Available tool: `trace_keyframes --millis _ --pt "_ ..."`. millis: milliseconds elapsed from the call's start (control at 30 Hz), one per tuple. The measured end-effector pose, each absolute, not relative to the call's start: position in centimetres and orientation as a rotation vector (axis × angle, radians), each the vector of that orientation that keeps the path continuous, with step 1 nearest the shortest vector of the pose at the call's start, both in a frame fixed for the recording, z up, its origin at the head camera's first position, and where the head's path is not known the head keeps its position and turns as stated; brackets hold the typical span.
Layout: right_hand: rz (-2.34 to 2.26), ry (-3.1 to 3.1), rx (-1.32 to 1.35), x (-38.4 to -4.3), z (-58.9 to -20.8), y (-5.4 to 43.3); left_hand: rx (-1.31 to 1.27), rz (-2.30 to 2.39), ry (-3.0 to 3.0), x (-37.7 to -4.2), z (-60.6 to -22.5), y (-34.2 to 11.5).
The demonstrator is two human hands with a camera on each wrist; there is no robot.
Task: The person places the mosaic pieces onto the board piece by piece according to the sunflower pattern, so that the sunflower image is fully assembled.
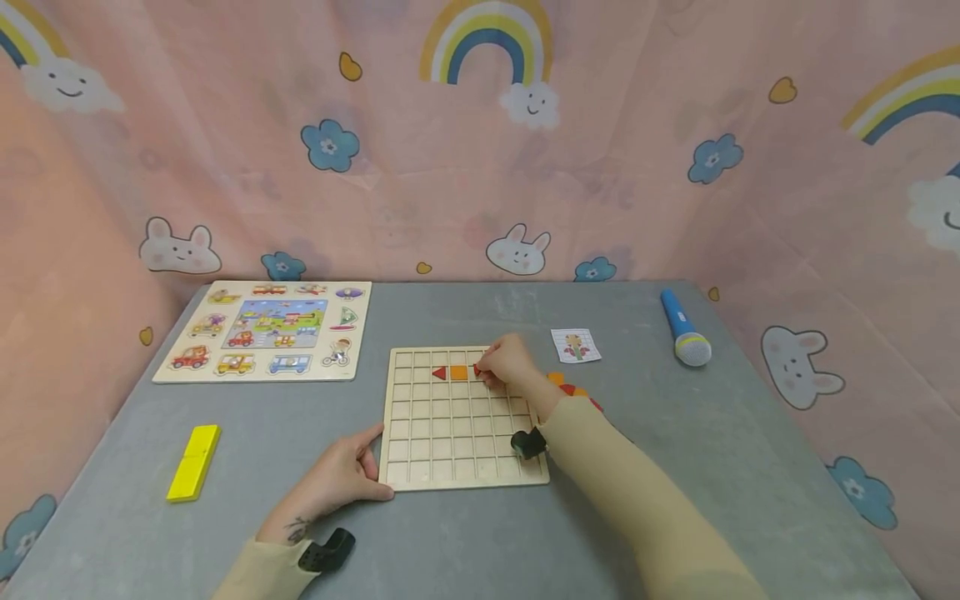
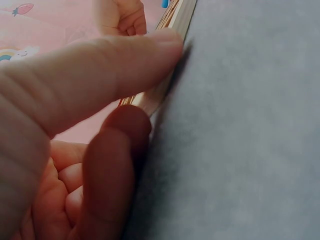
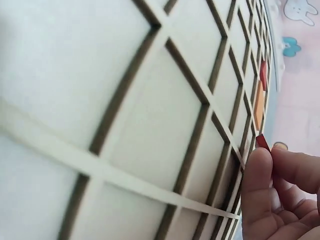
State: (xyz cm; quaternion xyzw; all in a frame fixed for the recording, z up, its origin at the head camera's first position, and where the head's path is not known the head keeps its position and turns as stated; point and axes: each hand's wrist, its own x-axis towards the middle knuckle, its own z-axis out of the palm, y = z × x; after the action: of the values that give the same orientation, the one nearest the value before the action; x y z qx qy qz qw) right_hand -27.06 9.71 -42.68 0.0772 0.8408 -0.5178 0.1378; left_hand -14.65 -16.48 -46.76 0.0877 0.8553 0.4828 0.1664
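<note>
A square wooden grid board lies on the grey table. My left hand holds its near left corner, with the thumb along the near edge and fingers against the left side. In the left wrist view the thumb presses the board's edge. Over the far part of the board, my right hand pinches a small red piece between thumb and forefinger. Beside it in the same row sit an orange square and a red triangle, set in grid cells.
Loose orange and red pieces lie right of the board, partly behind my right arm. A small picture card and a blue toy microphone are farther off. A vehicle puzzle board and a yellow block are at left.
</note>
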Motion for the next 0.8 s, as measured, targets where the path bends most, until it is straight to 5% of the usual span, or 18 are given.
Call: trace_keyframes --millis 500,800 --pt "-1.159 2.67 0.166 -26.8 -42.9 8.7 0.236 1.385 2.417 -14.5 -46.9 -16.6" --pt "-1.135 2.732 0.115 -26.7 -37.9 14.8 0.248 1.383 2.417 -14.6 -46.8 -16.5"
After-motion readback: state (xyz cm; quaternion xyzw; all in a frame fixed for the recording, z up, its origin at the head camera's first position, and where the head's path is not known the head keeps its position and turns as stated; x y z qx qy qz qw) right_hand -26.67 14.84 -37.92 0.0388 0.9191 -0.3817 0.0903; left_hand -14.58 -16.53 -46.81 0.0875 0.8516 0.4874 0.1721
